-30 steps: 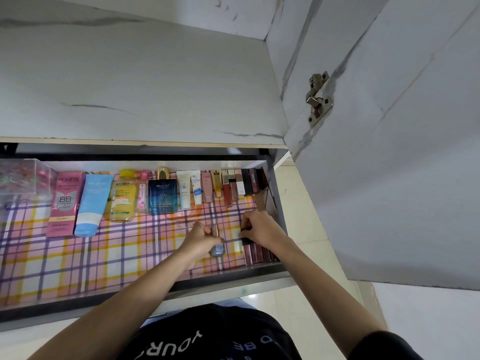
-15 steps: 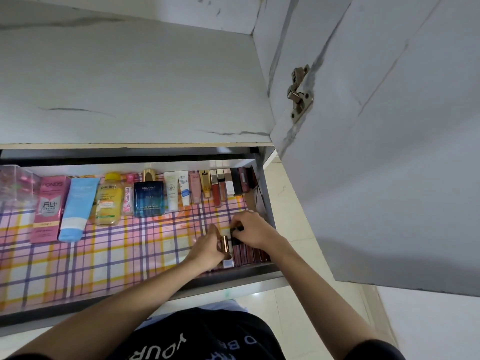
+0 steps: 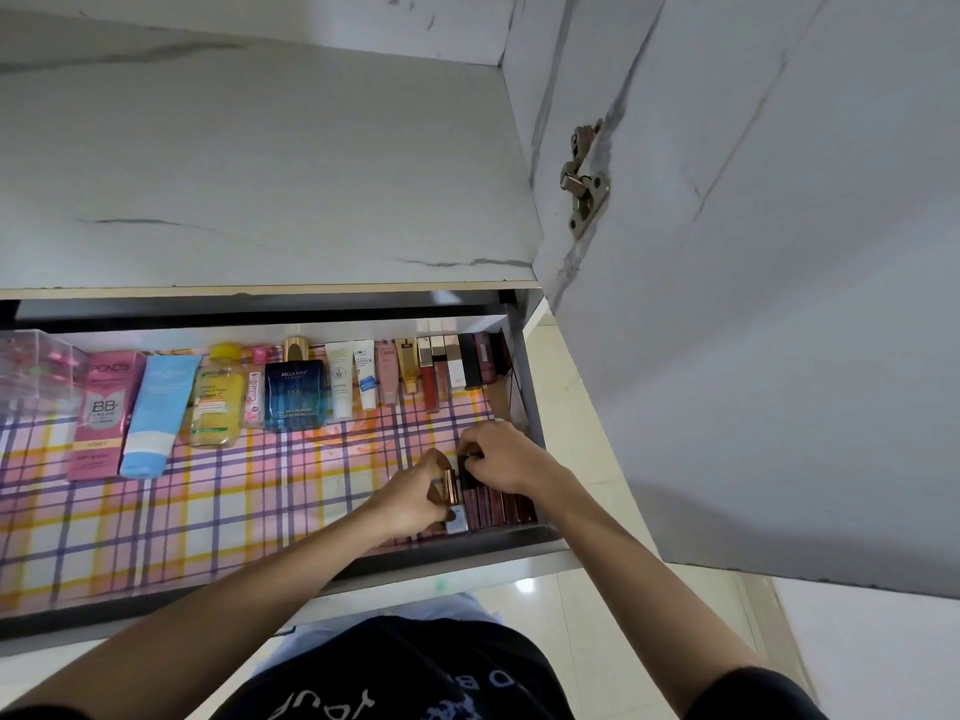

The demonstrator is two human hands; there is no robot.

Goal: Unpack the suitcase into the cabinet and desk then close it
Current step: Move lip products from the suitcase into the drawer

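An open drawer (image 3: 441,556) lined with pink, yellow and purple checked paper (image 3: 234,496) sits under a white cabinet shelf. My left hand (image 3: 413,498) grips a small tube with a copper cap (image 3: 451,485) at the drawer's front right corner. My right hand (image 3: 501,459) pinches the dark cap of a lip tube (image 3: 467,478) just beside it. A row of dark red lip tubes (image 3: 501,506) lies against the front wall under my right hand. The suitcase is out of view.
Along the drawer's back stand a pink BB cream box (image 3: 104,407), a blue tube (image 3: 156,413), a yellow bottle (image 3: 218,397), a blue perfume box (image 3: 295,394) and several small tubes (image 3: 415,371). A clear box (image 3: 36,366) sits far left. The open cabinet door (image 3: 753,304) hangs at right.
My left hand moved right, bringing its small tube up beside the row of lip tubes. My right hand stayed on the tubes at the front right corner.
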